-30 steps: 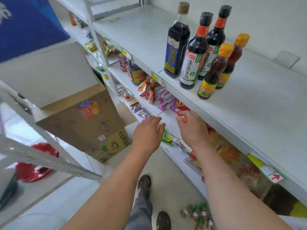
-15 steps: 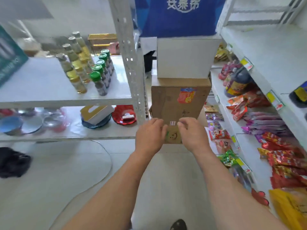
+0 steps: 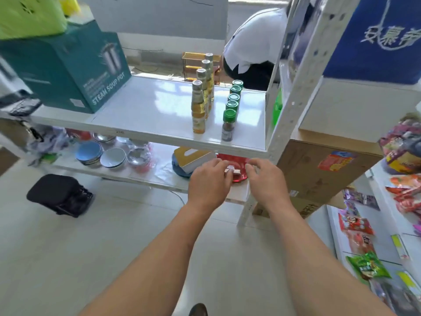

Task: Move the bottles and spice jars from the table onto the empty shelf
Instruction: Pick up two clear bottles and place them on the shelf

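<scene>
You are facing the worktop [image 3: 145,115], the white surface that carries what is left to move, so the step in hand reads as the reach for the next load. At its left end sits a large teal box [image 3: 66,67], no part of your job. Toward the right end stand two rows running away from you: four amber bottles [image 3: 198,108] with pale caps, and just beside them to the right five green-capped spice jars [image 3: 228,126]. The front bottle and the front jar stand near the worktop's edge, apart from each other, upright.

Your left hand [image 3: 208,181] and right hand [image 3: 265,182] hang side by side below that edge, fingers loosely curled, holding nothing and touching nothing.

Next, as I judge it, you need to raise both hands over the edge and close one round the front bottle, the other round the front jar. Grip low on the bodies; the rows are tight, and a careless knuckle could topple the ones behind.
</scene>
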